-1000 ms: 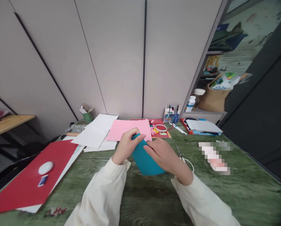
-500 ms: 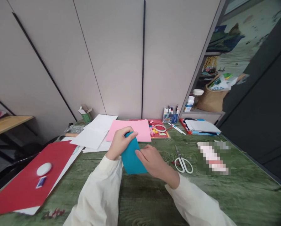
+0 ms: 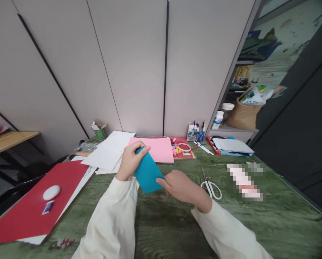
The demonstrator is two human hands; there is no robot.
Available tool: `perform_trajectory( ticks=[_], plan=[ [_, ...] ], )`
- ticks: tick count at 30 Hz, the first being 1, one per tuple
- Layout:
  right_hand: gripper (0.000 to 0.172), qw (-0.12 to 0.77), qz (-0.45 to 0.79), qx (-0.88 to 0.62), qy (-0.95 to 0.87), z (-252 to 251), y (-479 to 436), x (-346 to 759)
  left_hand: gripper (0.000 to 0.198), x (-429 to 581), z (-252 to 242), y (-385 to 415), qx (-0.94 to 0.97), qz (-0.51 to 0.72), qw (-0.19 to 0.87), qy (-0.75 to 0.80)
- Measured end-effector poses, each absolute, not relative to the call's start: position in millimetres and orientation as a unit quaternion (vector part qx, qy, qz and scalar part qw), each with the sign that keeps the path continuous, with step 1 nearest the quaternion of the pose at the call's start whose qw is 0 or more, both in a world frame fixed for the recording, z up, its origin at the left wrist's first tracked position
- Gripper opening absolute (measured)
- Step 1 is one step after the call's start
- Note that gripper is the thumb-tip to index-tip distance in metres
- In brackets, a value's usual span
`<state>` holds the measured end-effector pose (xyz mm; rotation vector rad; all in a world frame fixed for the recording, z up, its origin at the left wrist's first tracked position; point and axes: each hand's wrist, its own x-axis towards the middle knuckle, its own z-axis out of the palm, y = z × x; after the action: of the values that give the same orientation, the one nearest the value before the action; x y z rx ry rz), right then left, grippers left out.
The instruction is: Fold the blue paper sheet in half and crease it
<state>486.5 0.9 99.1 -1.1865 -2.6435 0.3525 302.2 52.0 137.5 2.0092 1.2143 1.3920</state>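
A piece of blue paper (image 3: 148,172) is held up above the table, tilted, between my two hands. My left hand (image 3: 131,158) grips its upper left end, thumb lying across the front. With thumb and fingers, my right hand (image 3: 178,185) pinches the lower right corner. The fingers behind the sheet are hidden. White-handled scissors (image 3: 210,187) lie just to the right of my right hand. Behind the blue piece lies a stack of pink paper (image 3: 161,149).
White sheets (image 3: 107,153) and red paper (image 3: 61,190) with a white oval object (image 3: 51,192) and an eraser (image 3: 48,207) lie left. At the back are a pen box (image 3: 195,133), tape roll (image 3: 184,147) and markers (image 3: 204,148). Books (image 3: 231,145) lie back right.
The blue paper has turned and its lower edge has lifted. My right hand has slid down to its lower right corner, and my left hand has shifted slightly left.
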Motion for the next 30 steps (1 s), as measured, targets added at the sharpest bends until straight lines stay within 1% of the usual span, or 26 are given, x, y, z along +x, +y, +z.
perform_trajectory(
  ticks=[4, 10, 14, 17, 19, 21, 24, 27, 30],
  plan=[
    [0.067, 0.092, 0.231, -0.393, -0.885, 103, -1, 492, 0.026, 301, 136, 54, 0.725, 0.492, 0.204, 0.437],
    [0.068, 0.095, 0.291, -0.418, -0.855, 108, -1, 497, 0.026, 299, 134, 56, 0.711, 0.508, 0.199, 0.443],
    [0.069, 0.085, 0.353, -0.393, -0.845, 110, -4, 498, 0.025, 301, 136, 54, 0.711, 0.511, 0.211, 0.435],
    [0.070, 0.069, 0.356, -0.369, -0.856, 112, -9, 497, 0.024, 304, 138, 52, 0.719, 0.506, 0.224, 0.420],
    [0.070, 0.076, 0.320, -0.375, -0.867, 115, -11, 496, 0.024, 307, 139, 51, 0.723, 0.498, 0.231, 0.419],
    [0.062, 0.124, 0.254, -0.407, -0.869, 119, -11, 496, 0.025, 311, 138, 50, 0.724, 0.493, 0.233, 0.423],
    [0.042, 0.232, 0.165, -0.452, -0.845, 123, -5, 496, 0.026, 319, 136, 48, 0.709, 0.505, 0.238, 0.431],
    [0.028, 0.319, 0.121, -0.467, -0.816, 122, 3, 499, 0.029, 329, 131, 45, 0.675, 0.538, 0.263, 0.431],
    [0.018, 0.409, 0.074, -0.494, -0.763, 120, 8, 506, 0.031, 335, 129, 43, 0.668, 0.543, 0.298, 0.412]
  ],
)
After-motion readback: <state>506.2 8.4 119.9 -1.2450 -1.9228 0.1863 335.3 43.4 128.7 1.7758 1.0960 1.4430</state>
